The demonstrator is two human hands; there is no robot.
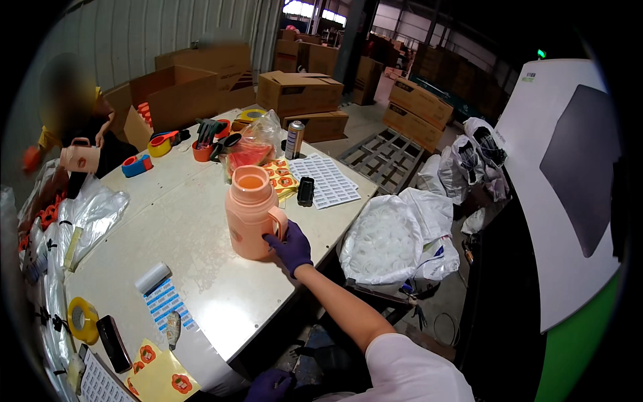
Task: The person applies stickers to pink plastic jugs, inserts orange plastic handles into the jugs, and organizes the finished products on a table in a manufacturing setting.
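Note:
A pink thermos jug (pixel 249 224) with a side handle stands upright on the white table, its wide mouth uncovered. My right hand (pixel 293 249), in a purple glove, is closed around the lower part of its handle. Low in the picture, off the table edge, is my left hand (pixel 270 386), also gloved in purple; its fingers are mostly hidden. Behind the jug lie yellow sticker sheets (pixel 280 175), white label sheets (pixel 324 182), a small black plastic part (pixel 305 191) and a spray can (pixel 295 139).
On the table (pixel 181 218) lie a phone (pixel 114 344), yellow tape (pixel 83 320) and a blue label strip (pixel 166 300). Plastic bags line the left edge. A person (pixel 74 114) across the table holds another pink jug (pixel 80 158). A white sack (pixel 385 241) stands at right.

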